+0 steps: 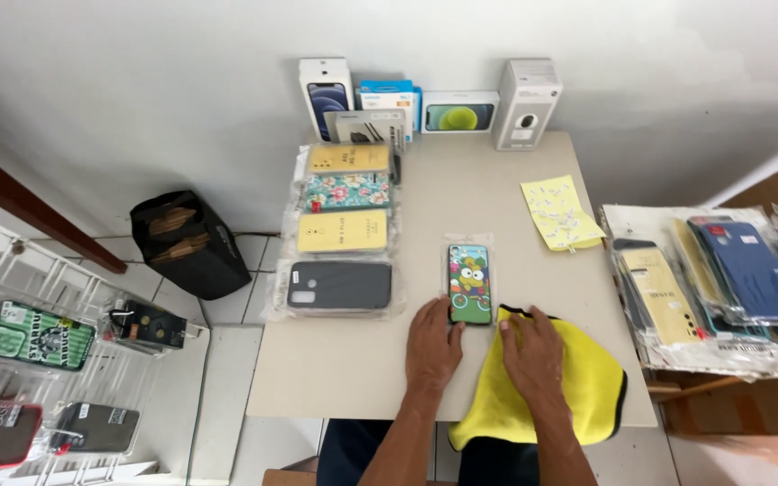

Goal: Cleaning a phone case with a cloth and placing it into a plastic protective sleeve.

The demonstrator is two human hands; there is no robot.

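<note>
A phone case with a green cartoon print (pixel 469 283) lies in a clear sleeve near the middle of the small beige table (pixel 335 378). My left hand (pixel 433 342) rests flat just below it, its fingertips touching the case's lower edge. Beside it, my right hand (pixel 530 349) lies palm down on a yellow cloth with black trim (pixel 587 387) that hangs over the table's front edge. Neither hand grips anything.
A column of bagged cases (pixel 344 229) lies at the left of the table, with boxes (pixel 425 103) along the wall. A yellow sticker sheet (pixel 558 212) sits at the right. More bagged cases (pixel 722 279) cover a box to the right. A black bag (pixel 189 241) and wire rack (pixel 47 360) stand at left.
</note>
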